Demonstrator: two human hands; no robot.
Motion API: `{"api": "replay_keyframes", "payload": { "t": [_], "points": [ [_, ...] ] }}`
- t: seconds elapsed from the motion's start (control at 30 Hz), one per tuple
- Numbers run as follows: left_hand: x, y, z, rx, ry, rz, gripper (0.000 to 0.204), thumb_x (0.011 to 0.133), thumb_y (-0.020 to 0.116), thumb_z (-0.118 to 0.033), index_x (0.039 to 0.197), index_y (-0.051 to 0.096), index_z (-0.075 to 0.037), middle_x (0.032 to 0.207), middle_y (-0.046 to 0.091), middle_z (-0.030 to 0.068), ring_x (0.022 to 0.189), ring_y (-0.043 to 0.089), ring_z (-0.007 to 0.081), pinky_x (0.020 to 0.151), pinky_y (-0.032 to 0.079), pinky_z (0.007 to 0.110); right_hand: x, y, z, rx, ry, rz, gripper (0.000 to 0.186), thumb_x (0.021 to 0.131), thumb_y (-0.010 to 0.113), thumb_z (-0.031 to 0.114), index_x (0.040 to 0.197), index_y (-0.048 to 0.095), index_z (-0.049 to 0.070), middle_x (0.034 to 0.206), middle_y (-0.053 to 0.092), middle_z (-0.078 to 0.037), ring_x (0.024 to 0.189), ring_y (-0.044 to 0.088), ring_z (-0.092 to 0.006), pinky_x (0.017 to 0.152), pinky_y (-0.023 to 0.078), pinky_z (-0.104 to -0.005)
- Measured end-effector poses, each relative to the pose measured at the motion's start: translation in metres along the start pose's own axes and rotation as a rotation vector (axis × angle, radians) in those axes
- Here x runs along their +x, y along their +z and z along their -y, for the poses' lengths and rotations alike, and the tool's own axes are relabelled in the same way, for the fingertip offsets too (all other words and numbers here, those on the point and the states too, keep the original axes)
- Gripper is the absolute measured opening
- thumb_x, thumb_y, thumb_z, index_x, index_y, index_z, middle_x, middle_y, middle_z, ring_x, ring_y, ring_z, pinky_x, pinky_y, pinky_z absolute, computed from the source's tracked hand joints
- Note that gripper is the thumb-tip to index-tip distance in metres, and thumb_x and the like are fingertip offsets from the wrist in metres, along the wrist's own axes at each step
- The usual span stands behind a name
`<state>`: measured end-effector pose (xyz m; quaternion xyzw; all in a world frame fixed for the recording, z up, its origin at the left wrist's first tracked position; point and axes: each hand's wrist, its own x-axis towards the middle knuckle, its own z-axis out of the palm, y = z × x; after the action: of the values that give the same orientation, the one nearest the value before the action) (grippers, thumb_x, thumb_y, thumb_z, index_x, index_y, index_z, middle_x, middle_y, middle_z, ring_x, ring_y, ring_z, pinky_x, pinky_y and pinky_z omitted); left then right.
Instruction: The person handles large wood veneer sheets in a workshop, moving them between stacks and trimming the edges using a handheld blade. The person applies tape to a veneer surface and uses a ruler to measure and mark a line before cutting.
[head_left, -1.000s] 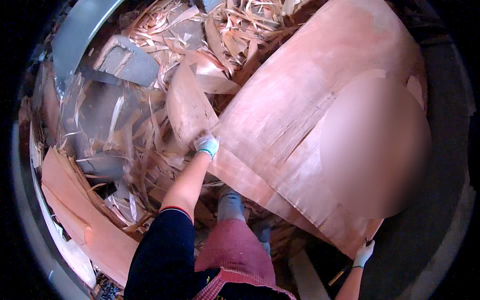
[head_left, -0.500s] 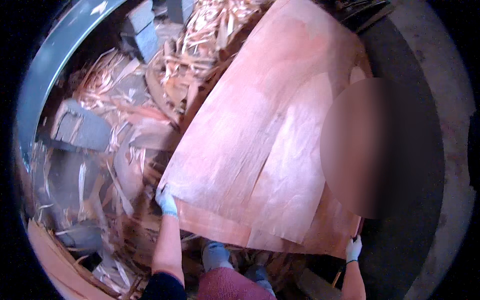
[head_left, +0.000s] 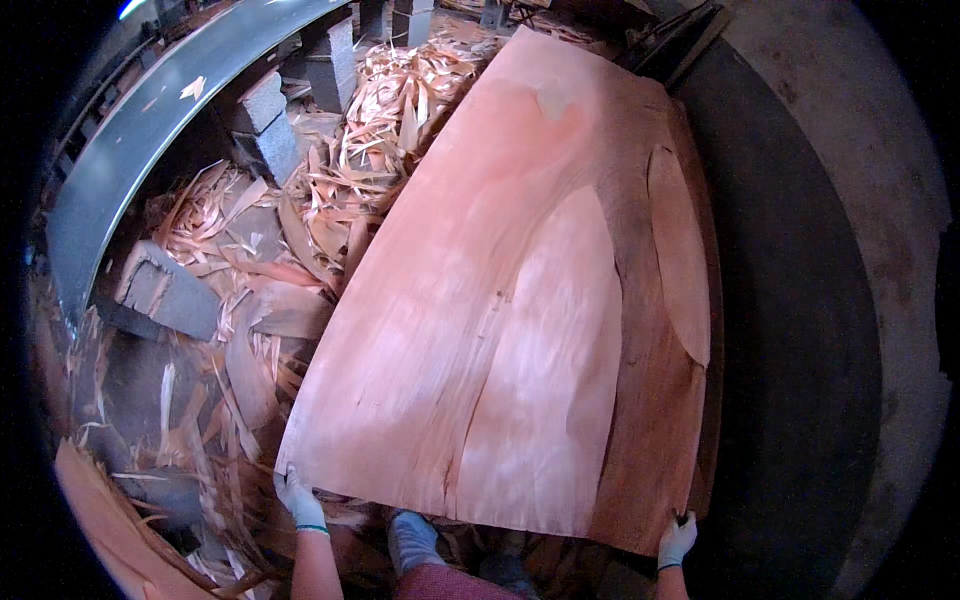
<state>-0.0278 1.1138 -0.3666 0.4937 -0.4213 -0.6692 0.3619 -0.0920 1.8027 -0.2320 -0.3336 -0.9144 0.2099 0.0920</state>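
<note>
A large, thin sheet of reddish wood veneer (head_left: pixel 420 330) spans the middle of the view, wide at my end. My left hand (head_left: pixel 298 500), in a pale glove with a green cuff, is closed on its near left corner. At the near right corner, my right hand (head_left: pixel 677 541), gloved alike, pinches the edge. Along the right side the surface is darker brown, with a long oval piece of lighter veneer (head_left: pixel 680 255) there. Whether more sheets lie underneath is hidden, though a dark edge shows at the right.
Veneer scraps (head_left: pixel 400 100) litter the floor on the left, among grey concrete blocks (head_left: pixel 172 290). A blue-grey metal rail (head_left: pixel 130 130) curves past at the far left. Dark flooring (head_left: pixel 800 330) runs along the right. My shoe (head_left: pixel 414 543) shows below the sheet's near edge.
Both hands have come nearer to me, still gripping the corners, and moved slightly left. The lighter upper layer reaches the near edge, where a strip of redder veneer showed before.
</note>
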Motion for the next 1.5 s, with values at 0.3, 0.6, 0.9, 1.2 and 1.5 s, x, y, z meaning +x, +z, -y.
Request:
{"api": "replay_keyframes", "payload": {
  "t": [0.3, 0.6, 0.9, 1.2, 1.5],
  "points": [
    [0.019, 0.026, 0.041, 0.179, 0.062, 0.003, 0.032, 0.092, 0.053, -0.005, 0.124, 0.053, 0.003, 0.118, 0.06, 0.0117, 0.102, 0.058, 0.0217, 0.091, 0.047, 0.033, 0.035, 0.013, -0.006, -0.115, -0.022, -0.021, 0.037, 0.089, 0.061, 0.013, 0.118, 0.054, -0.008, 0.106, 0.064, -0.022, 0.098, 0.061, -0.0315, 0.085, 0.047, -0.0377],
    [0.054, 0.019, 0.069, 0.099, 0.034, 0.045, 0.03, 0.09, 0.054, -0.001, 0.12, 0.056, 0.003, 0.117, 0.061, 0.0121, 0.102, 0.059, 0.023, 0.092, 0.048, 0.035, 0.021, 0.019, -0.024, -0.113, 0.014, 0.034, 0.041, 0.093, 0.057, 0.02, 0.124, 0.052, -0.006, 0.111, 0.063, -0.022, 0.101, 0.06, -0.0361, 0.085, 0.049, -0.0412],
    [0.035, -0.009, 0.087, 0.219, -0.521, 0.082, 0.023, 0.083, 0.069, -0.025, 0.104, 0.065, -0.017, 0.081, 0.06, -0.0005, 0.071, 0.056, 0.0155, 0.07, 0.05, 0.033, 0.05, -0.007, -0.058, -0.51, -0.16, 0.128, 0.054, 0.092, 0.055, 0.024, 0.134, 0.043, -0.007, 0.128, 0.053, -0.027, 0.115, 0.053, -0.0408, 0.098, 0.042, -0.0413],
    [0.025, -0.009, 0.163, 0.324, -0.505, -0.104, 0.018, 0.085, 0.065, -0.013, 0.103, 0.063, -0.011, 0.082, 0.063, 0.0041, 0.07, 0.062, 0.0194, 0.053, 0.053, 0.037, 0.097, -0.002, -0.094, -0.747, -0.087, 0.222, 0.057, 0.095, 0.047, 0.039, 0.135, 0.045, 0.0, 0.126, 0.056, -0.024, 0.109, 0.057, -0.0407, 0.091, 0.046, -0.0441],
    [0.034, -0.02, 0.198, 0.822, -0.421, -0.084, 0.029, 0.082, 0.066, -0.029, 0.094, 0.065, -0.002, 0.09, 0.066, 0.0106, 0.076, 0.063, 0.0217, 0.063, 0.052, 0.038, 0.108, 0.035, -0.107, -0.868, 0.022, 0.467, 0.047, 0.096, 0.049, 0.027, 0.136, 0.046, 0.003, 0.118, 0.063, -0.015, 0.096, 0.064, -0.0331, 0.081, 0.051, -0.0406]
  ]
}}
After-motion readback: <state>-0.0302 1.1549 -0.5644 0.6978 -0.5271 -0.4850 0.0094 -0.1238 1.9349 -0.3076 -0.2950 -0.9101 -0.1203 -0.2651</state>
